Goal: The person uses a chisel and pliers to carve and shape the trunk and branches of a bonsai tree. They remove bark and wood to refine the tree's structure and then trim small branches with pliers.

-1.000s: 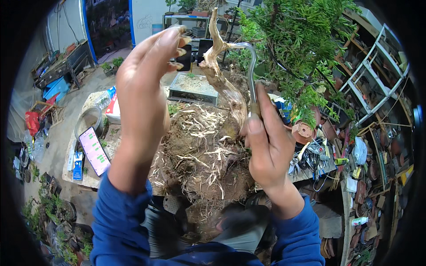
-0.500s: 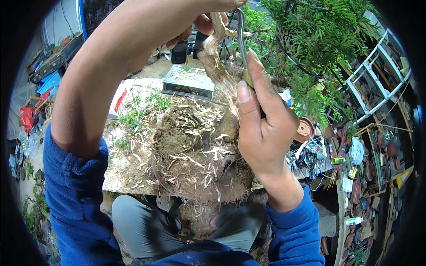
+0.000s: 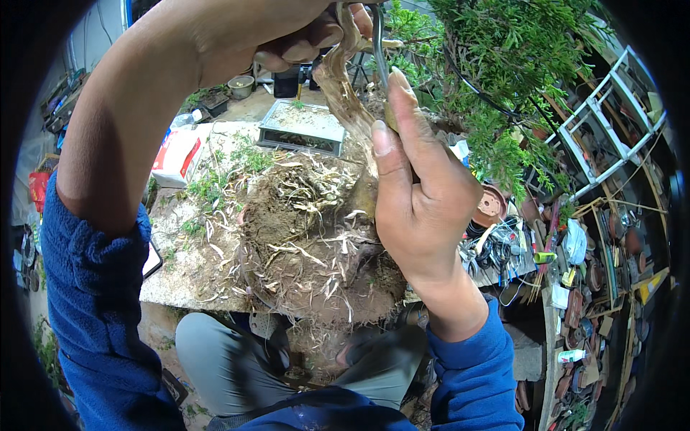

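You wore a blue fleece top — sleeves pushed back from both wrists, your left hand (image 3: 287, 36) and right hand (image 3: 420, 197) bare — with grey trousers below.

Your right hand (image 3: 420, 194) gripped a metal hook tool (image 3: 379, 50) at frame centre; your left hand (image 3: 287, 32) held the bonsai trunk (image 3: 345, 93) above its root ball (image 3: 309, 244).

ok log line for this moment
left hand: grips trunk top | right hand: holds metal hook tool against trunk | root ball: bare, on slab
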A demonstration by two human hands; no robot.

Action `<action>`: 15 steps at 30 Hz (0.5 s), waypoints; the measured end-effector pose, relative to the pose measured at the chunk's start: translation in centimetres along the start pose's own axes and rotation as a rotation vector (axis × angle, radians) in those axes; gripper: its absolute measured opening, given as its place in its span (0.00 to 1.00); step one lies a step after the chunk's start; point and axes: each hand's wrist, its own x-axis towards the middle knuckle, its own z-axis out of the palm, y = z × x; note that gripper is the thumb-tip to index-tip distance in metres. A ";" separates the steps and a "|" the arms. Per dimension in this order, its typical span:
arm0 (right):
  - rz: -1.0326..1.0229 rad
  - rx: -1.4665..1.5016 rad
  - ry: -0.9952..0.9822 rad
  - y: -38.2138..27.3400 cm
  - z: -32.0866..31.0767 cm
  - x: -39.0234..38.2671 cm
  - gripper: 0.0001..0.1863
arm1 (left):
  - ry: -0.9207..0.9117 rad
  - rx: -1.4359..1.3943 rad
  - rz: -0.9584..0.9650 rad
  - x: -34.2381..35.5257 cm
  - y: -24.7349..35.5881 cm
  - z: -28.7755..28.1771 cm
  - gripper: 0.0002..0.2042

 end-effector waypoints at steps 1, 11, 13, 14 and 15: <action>-0.009 0.006 0.011 0.0 0.1 0.0 0.31 | -0.027 -0.015 0.018 0.0 -0.3 -0.2 0.30; -0.066 -0.119 -0.099 -0.6 -1.7 0.9 0.26 | -0.061 -0.143 0.029 0.7 -0.7 -0.9 0.25; -0.096 -0.168 -0.124 -0.8 -2.6 1.3 0.24 | -0.016 -0.081 0.085 0.4 -0.9 -0.6 0.24; -0.119 -0.176 -0.124 -0.8 -2.8 1.5 0.25 | 0.000 -0.055 0.120 0.3 -0.9 -0.5 0.24; -0.142 -0.183 -0.123 -0.7 -3.0 1.8 0.25 | 0.001 -0.041 0.171 0.2 -1.0 -0.5 0.24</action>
